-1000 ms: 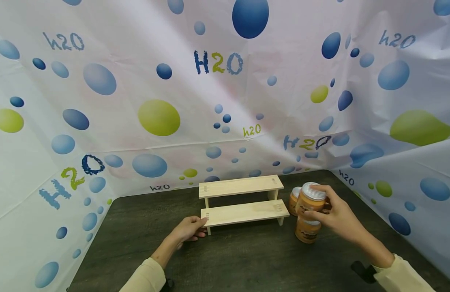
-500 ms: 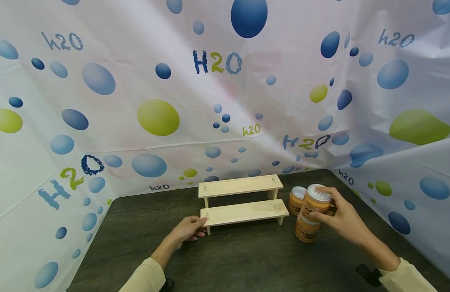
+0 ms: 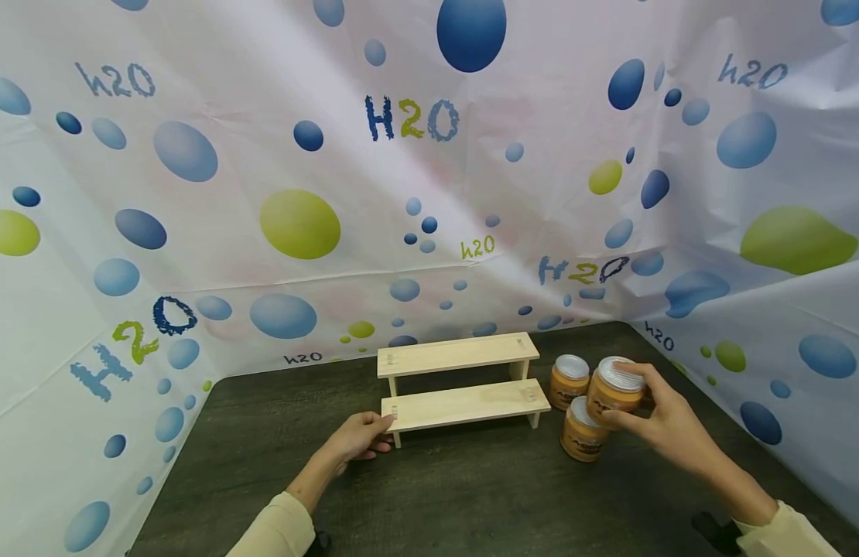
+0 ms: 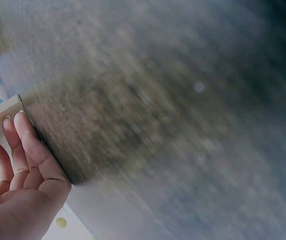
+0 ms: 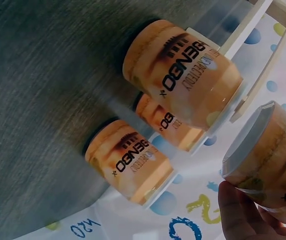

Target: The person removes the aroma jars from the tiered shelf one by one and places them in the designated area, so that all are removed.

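A two-tier wooden step shelf (image 3: 464, 405) of pale boards stands on the dark table. My left hand (image 3: 361, 435) pinches the left end of its lower board, thumb on top and fingers beneath; these fingers (image 4: 17, 145) show against the wood in the left wrist view. My right hand (image 3: 662, 418) holds an orange jar (image 3: 613, 393) with a silver lid, fingers on the lid and thumb low on its side. In the right wrist view this jar (image 5: 268, 160) is raised, its base visible. Three similar jars stand on the table, including a front jar (image 3: 583, 435) and a rear jar (image 3: 567, 384).
The dark wooden table (image 3: 457, 503) stretches in front of the shelf and to its left. Behind and at both sides hangs a white sheet (image 3: 374, 255) printed with blue and green drops and H2O lettering.
My right hand has moved the held jar to the right and slightly down, off from above the front jar, uncovering that jar's lid. The left hand and shelf have stayed put.
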### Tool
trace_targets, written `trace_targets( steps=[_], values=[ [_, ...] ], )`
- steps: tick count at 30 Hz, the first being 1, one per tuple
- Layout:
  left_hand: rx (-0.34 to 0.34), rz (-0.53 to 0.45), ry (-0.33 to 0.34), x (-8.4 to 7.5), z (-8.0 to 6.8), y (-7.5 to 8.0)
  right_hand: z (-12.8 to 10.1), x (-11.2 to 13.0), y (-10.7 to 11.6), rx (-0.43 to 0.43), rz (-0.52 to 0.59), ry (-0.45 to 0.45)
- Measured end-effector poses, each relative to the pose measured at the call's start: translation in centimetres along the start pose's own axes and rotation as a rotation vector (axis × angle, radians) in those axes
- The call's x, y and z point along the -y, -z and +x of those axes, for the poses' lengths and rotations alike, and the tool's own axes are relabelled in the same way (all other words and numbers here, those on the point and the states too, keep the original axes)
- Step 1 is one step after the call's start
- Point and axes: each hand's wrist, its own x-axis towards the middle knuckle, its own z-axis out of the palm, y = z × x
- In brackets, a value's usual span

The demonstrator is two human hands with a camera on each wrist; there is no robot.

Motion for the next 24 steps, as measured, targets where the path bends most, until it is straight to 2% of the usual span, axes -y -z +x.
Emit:
trace_targets(
  steps=[24],
  values=[
    [-0.001,-0.006,-0.002,0.1,0.0,0.0,-1.3,-1.6,0.6,-0.036,-0.037,-0.003]
  ],
)
